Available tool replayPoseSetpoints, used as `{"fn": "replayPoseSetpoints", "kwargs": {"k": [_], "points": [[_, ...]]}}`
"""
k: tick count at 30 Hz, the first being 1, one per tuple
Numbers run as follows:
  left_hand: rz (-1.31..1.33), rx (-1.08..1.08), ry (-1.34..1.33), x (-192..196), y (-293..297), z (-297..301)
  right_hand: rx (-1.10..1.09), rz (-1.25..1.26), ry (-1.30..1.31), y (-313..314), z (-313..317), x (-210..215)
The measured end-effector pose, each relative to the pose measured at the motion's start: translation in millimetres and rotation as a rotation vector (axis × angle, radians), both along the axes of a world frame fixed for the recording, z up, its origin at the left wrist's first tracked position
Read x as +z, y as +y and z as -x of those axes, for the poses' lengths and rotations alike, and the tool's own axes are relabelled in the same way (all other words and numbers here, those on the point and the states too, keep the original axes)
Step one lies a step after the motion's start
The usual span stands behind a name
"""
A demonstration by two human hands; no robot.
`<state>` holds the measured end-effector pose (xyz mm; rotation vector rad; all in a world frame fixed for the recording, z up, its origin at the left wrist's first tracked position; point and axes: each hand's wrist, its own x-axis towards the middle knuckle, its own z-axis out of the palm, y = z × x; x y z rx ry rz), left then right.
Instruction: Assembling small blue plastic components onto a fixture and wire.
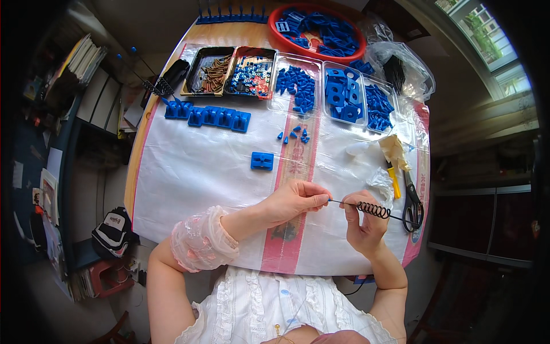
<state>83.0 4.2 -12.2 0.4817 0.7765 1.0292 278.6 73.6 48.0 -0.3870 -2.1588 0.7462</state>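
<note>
Near the front of the table, my left hand pinches a small blue tip between thumb and fingers. That tip sits at or against the end of a thin dark wire, which runs on into a black coil spring. My right hand grips the wire and the coil, its fingers curled round them. Beyond my left hand a single blue plastic block lies on the white sheet. Several loose blue cones are scattered farther back.
A row of blue blocks stands at the back left. Trays of screws, small nuts, blue cones and blue plates line the back, before a red basin. Scissors and a yellow-handled tool lie at the right.
</note>
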Motion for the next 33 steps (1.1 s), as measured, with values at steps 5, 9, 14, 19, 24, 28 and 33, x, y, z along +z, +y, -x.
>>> {"fn": "replayPoseSetpoints", "kwargs": {"k": [5, 9, 14, 19, 24, 28, 33], "points": [[-0.014, -0.001, 0.019, -3.1, -0.5, -1.2, -0.018, -0.02, -0.006, -1.0, 2.5, 1.9], [-0.052, 0.01, 0.084, -2.6, -1.3, -3.3, -0.051, 0.005, -0.049, 0.5, -0.1, 2.3], [-0.207, 0.183, 0.407, 8.1, -0.6, 4.3, -0.144, 0.229, -0.058, 4.1, -2.5, -7.6], [-0.592, 0.271, 0.903, 26.8, 4.2, 25.4, -0.114, 0.148, -0.134, 8.2, 10.8, -23.7], [-0.746, 0.307, 0.87, 36.3, 4.0, 12.3, -0.095, 0.097, -0.163, 10.8, 15.6, -35.9], [-0.797, 0.355, 0.853, 34.2, 8.7, 6.1, -0.08, 0.079, -0.128, 9.5, 22.0, -33.9], [-0.875, 0.403, 0.908, 27.7, 14.8, 6.7, -0.086, 0.079, -0.132, 12.0, 20.0, -35.8]]}}
